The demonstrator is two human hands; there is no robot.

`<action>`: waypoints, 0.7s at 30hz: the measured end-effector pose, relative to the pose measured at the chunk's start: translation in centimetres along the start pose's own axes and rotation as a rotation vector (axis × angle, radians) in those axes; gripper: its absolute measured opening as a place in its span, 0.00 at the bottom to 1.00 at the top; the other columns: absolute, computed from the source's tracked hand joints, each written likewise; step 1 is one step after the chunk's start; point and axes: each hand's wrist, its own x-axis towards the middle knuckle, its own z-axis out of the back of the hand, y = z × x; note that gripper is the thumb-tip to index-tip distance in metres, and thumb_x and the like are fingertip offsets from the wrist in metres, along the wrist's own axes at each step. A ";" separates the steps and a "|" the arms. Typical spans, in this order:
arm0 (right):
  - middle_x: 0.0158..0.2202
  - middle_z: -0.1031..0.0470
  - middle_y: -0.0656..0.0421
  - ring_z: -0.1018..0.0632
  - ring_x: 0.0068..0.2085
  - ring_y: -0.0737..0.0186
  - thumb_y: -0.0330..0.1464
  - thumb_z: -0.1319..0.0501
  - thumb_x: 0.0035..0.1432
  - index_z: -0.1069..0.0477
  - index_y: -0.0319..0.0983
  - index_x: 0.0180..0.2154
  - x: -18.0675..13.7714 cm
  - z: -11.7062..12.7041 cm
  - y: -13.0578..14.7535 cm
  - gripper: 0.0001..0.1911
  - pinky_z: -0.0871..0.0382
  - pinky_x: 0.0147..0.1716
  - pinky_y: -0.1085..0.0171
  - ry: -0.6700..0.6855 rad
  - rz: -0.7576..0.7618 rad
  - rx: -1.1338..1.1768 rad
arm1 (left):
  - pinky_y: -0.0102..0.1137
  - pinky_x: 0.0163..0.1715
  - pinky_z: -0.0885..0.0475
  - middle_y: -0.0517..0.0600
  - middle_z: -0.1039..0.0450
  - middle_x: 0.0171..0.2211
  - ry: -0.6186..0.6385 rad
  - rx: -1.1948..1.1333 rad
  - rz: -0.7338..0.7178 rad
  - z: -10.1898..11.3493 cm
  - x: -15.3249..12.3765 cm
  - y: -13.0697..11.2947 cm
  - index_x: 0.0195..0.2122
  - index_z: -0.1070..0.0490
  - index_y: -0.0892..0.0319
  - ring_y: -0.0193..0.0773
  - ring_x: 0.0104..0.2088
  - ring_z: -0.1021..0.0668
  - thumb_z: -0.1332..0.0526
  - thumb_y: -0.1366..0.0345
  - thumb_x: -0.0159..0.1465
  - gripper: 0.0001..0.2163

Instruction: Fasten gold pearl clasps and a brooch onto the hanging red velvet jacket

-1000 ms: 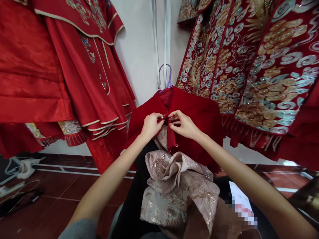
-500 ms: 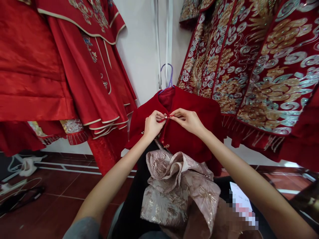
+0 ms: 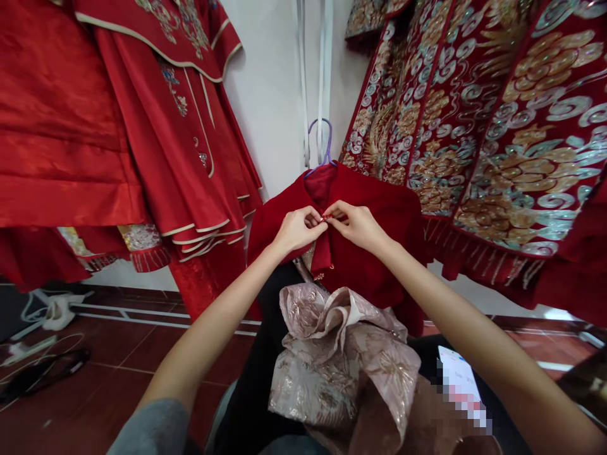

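Note:
A small dark red velvet jacket (image 3: 379, 221) hangs in front of me on a purple hanger (image 3: 318, 136). My left hand (image 3: 296, 229) and my right hand (image 3: 356, 224) meet at its front opening just below the collar. Both hands pinch the two front edges together at a small metal clasp (image 3: 326, 217). A second clasp (image 3: 318, 276) shows lower on the front edge. Below my arms lies a crumpled pink-and-gold brocade garment (image 3: 346, 360).
Red satin robes with cream trim (image 3: 142, 126) hang at the left. Heavily embroidered red and gold garments (image 3: 474, 114) hang at the right. White straps (image 3: 313, 63) run down the white wall. Cables (image 3: 42, 354) lie on the dark red tiled floor at left. A phone screen (image 3: 458, 379) glows at lower right.
Both hands have moved slightly up the jacket front, from a clasp lower down to one nearer the collar. The front edges have been drawn closed.

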 end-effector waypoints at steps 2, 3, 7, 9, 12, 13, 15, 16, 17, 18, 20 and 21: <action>0.35 0.21 0.58 0.20 0.38 0.62 0.29 0.41 0.58 0.27 0.39 0.40 0.1 0.1 0.0 0.08 0.25 0.39 0.64 0.011 0.012 -0.013 | 0.28 0.31 0.30 0.48 0.25 0.27 0.011 0.020 -0.034 0.1 0.3 0.0 0.30 0.29 0.61 0.34 0.28 0.24 0.38 0.63 0.56 0.06; 0.35 0.21 0.58 0.20 0.37 0.62 0.29 0.41 0.57 0.27 0.39 0.39 0.1 0.1 0.0 0.07 0.25 0.40 0.63 0.010 0.012 -0.011 | 0.27 0.30 0.30 0.48 0.25 0.27 0.015 0.039 -0.058 0.1 0.4 0.1 0.30 0.29 0.61 0.34 0.27 0.24 0.39 0.64 0.56 0.06; 0.34 0.20 0.58 0.20 0.37 0.62 0.31 0.37 0.55 0.26 0.39 0.37 0.1 0.2 -0.3 0.06 0.25 0.40 0.63 -0.016 -0.024 0.023 | 0.26 0.28 0.32 0.47 0.25 0.26 0.048 0.117 -0.126 0.1 1.1 0.5 0.29 0.29 0.60 0.33 0.27 0.24 0.39 0.67 0.55 0.03; 0.34 0.21 0.59 0.20 0.37 0.62 0.32 0.36 0.54 0.27 0.39 0.36 0.1 0.2 -0.6 0.06 0.25 0.40 0.63 -0.017 -0.034 0.035 | 0.26 0.28 0.33 0.47 0.25 0.26 0.067 0.150 -0.147 0.1 1.3 0.6 0.29 0.29 0.60 0.34 0.27 0.23 0.39 0.68 0.55 0.02; 0.33 0.21 0.59 0.20 0.36 0.61 0.34 0.35 0.53 0.29 0.39 0.34 0.1 0.3 -0.9 0.07 0.25 0.39 0.62 -0.018 -0.048 0.062 | 0.26 0.28 0.33 0.47 0.25 0.26 0.093 0.173 -0.167 0.3 1.5 0.6 0.29 0.29 0.60 0.34 0.27 0.23 0.38 0.68 0.56 0.02; 0.33 0.22 0.59 0.20 0.36 0.61 0.34 0.35 0.52 0.30 0.40 0.34 0.2 0.3 -1.0 0.08 0.25 0.39 0.62 -0.020 -0.053 0.074 | 0.26 0.28 0.34 0.47 0.25 0.25 0.101 0.176 -0.165 0.3 1.6 0.5 0.29 0.28 0.59 0.34 0.27 0.23 0.38 0.67 0.56 0.02; 0.32 0.22 0.59 0.20 0.35 0.60 0.35 0.34 0.51 0.32 0.40 0.35 0.2 0.4 -1.0 0.10 0.25 0.38 0.62 -0.019 -0.052 0.090 | 0.27 0.28 0.34 0.47 0.25 0.25 0.116 0.185 -0.156 0.5 1.7 0.4 0.29 0.28 0.59 0.35 0.27 0.23 0.37 0.66 0.57 0.03; 0.32 0.23 0.59 0.20 0.36 0.60 0.35 0.34 0.51 0.33 0.40 0.35 0.1 0.4 -0.9 0.11 0.26 0.37 0.62 -0.014 -0.046 0.092 | 0.27 0.28 0.34 0.47 0.25 0.25 0.123 0.191 -0.155 0.5 1.8 0.3 0.29 0.27 0.59 0.35 0.27 0.23 0.37 0.66 0.57 0.03; 0.32 0.23 0.59 0.20 0.36 0.60 0.35 0.34 0.51 0.34 0.41 0.36 0.1 0.5 -0.9 0.12 0.26 0.36 0.62 -0.008 -0.041 0.091 | 0.27 0.28 0.35 0.47 0.24 0.25 0.131 0.194 -0.160 0.6 1.8 0.3 0.28 0.27 0.59 0.36 0.27 0.24 0.36 0.66 0.57 0.03; 0.33 0.23 0.59 0.21 0.36 0.59 0.35 0.35 0.51 0.34 0.41 0.37 0.1 0.5 -0.8 0.12 0.26 0.35 0.62 -0.002 -0.037 0.088 | 0.27 0.28 0.35 0.47 0.24 0.25 0.140 0.193 -0.169 0.6 1.9 0.2 0.28 0.27 0.59 0.36 0.27 0.24 0.36 0.66 0.57 0.03; 0.33 0.24 0.59 0.21 0.36 0.59 0.34 0.35 0.51 0.34 0.41 0.38 0.0 0.4 -0.7 0.12 0.26 0.34 0.62 0.002 -0.036 0.085 | 0.28 0.28 0.35 0.47 0.24 0.25 0.154 0.185 -0.188 0.7 2.0 0.2 0.27 0.27 0.59 0.36 0.27 0.24 0.36 0.66 0.57 0.03; 0.34 0.24 0.59 0.22 0.37 0.59 0.34 0.36 0.52 0.34 0.41 0.38 -0.1 0.3 -0.6 0.12 0.26 0.33 0.63 0.001 -0.038 0.087 | 0.28 0.28 0.36 0.47 0.25 0.25 0.158 0.183 -0.197 0.7 2.0 0.3 0.27 0.27 0.59 0.36 0.26 0.25 0.36 0.66 0.57 0.03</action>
